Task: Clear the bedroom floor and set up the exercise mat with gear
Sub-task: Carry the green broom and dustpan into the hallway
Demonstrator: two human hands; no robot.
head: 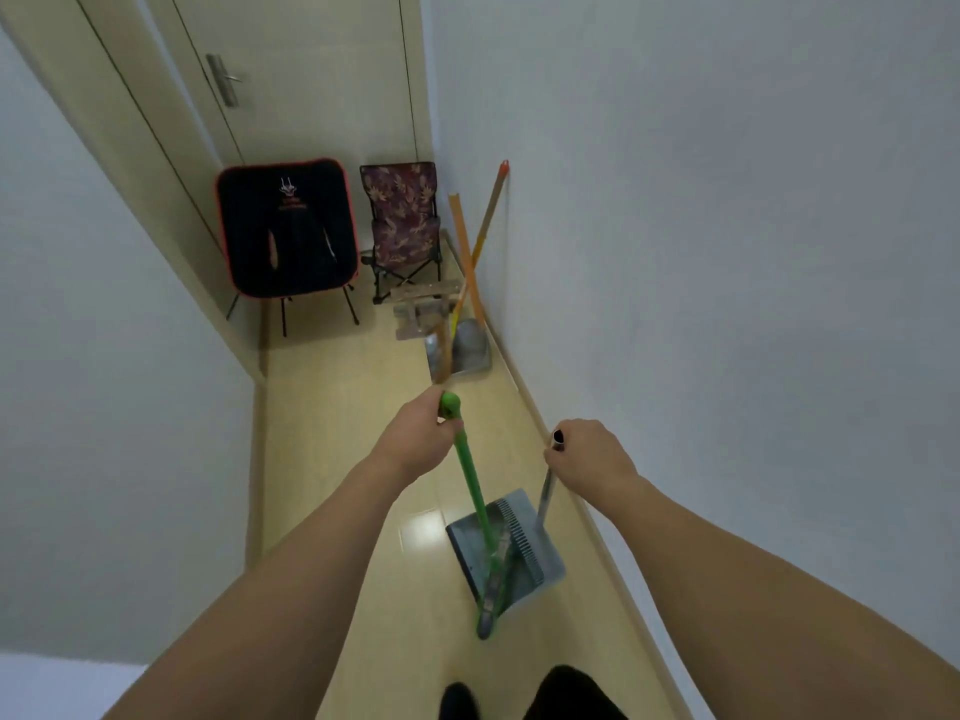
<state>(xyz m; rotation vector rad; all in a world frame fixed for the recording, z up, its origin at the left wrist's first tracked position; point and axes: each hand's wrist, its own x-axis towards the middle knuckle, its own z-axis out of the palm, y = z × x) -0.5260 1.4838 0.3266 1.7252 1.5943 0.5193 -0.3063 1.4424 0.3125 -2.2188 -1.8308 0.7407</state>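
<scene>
Hands: our left hand (421, 433) is wrapped around the top of a green-handled broom (470, 491), just under its rounded knob; our right hand (587, 454) is clenched around the top of the thin metal pole of a grey plastic long-handled dustpan (506, 543).
Broom and dustpan: the green handle slants down across the grey pan, and the broom head sits at the pan's near edge, so the two overlap just above the glossy beige tiled floor (363, 407) of a narrow corridor.
Step in hand: we judge this to be the floor-clearing part, with the sweeping tools being carried along the corridor, likely to be parked.
Next move: it calls for walking on and standing both poles against the right-hand wall (727, 252), beside the orange-handled brooms and metal dustpan (470, 350) already leaning there.
Beyond: a black folding camp chair with red piping (288, 228) and a dark floral folding chair (405, 226) stand before a pale door (311, 85).
Mat and gear: none in sight; we cannot say where they are.
Hard to make out: the broom bristles are blurred, whether the pan holds sweepings is unclear, and whether it touches the floor we cannot tell.
</scene>
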